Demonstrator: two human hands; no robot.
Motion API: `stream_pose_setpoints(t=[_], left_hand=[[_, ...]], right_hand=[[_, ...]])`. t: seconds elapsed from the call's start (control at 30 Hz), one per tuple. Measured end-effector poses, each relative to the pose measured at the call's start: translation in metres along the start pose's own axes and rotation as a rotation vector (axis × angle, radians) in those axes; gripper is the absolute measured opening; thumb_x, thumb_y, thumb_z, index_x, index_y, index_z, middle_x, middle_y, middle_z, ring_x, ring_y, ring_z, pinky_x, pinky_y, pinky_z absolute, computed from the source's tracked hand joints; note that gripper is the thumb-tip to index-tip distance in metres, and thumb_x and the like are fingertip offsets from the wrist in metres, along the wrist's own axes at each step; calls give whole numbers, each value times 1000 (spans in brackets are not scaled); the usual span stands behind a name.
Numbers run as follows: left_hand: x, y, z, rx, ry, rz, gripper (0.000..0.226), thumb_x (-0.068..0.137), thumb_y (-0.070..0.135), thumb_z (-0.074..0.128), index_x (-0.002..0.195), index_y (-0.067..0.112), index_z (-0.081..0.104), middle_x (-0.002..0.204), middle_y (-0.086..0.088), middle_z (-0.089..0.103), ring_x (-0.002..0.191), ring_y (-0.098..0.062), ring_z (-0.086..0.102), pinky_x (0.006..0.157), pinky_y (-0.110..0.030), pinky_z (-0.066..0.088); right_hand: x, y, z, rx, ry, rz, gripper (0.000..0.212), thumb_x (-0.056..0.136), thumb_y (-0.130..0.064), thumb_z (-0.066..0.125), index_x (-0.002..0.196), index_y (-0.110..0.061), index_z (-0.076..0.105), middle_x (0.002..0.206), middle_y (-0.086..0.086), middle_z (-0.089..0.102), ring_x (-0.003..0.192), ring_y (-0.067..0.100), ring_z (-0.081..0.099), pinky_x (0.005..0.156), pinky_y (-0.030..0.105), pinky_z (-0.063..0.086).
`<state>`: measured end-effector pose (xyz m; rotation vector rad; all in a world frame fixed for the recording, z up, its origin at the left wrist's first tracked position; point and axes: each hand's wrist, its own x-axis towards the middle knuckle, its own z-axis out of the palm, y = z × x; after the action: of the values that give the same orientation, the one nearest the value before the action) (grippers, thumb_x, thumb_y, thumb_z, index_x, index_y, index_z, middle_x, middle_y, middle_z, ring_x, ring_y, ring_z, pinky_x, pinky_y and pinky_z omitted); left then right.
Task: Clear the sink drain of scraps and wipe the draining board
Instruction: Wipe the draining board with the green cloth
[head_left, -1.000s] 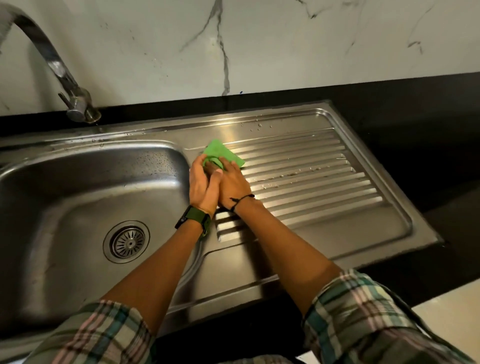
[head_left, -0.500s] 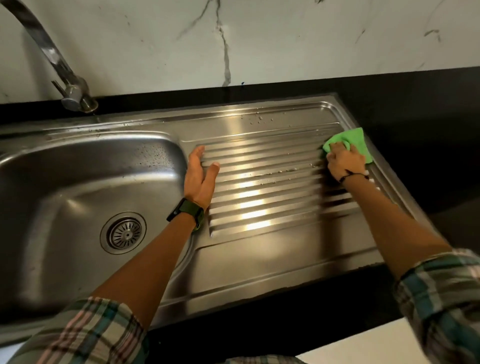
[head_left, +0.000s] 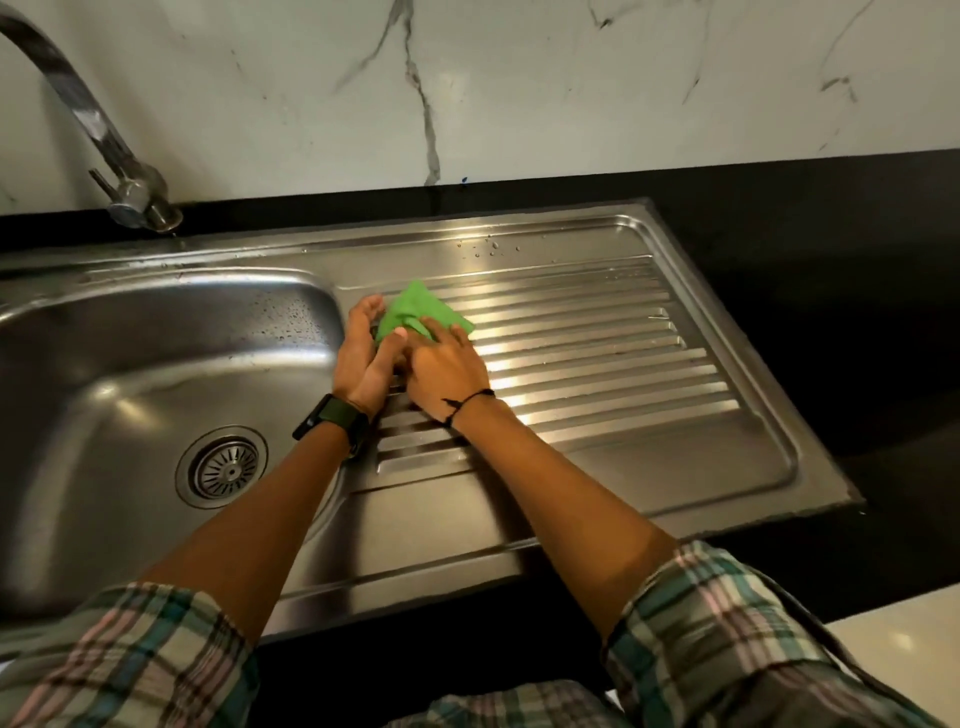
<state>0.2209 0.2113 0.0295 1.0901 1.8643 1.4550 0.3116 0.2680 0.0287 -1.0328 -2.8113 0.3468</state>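
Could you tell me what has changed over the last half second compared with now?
The right hand has swept the green cloth from the far right edge of the draining board back to its left end, beside the basin, pressing on it all along. The left hand has stayed cupped there, and now meets the cloth. The drain strainer and tap are unchanged.
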Motion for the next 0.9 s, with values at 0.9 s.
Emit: stream_pose_setpoints(t=[0.9], left_hand=[[7, -17, -3, -133, 6, -75, 42, 80, 39, 39, 112, 18, 56, 114, -3, 62, 99, -18, 58, 88, -29, 47]], right_hand=[[-19, -28, -3, 0, -53, 110, 58, 88, -18, 46, 143, -20, 31, 152, -1, 36, 144, 25, 19, 116, 46, 13]])
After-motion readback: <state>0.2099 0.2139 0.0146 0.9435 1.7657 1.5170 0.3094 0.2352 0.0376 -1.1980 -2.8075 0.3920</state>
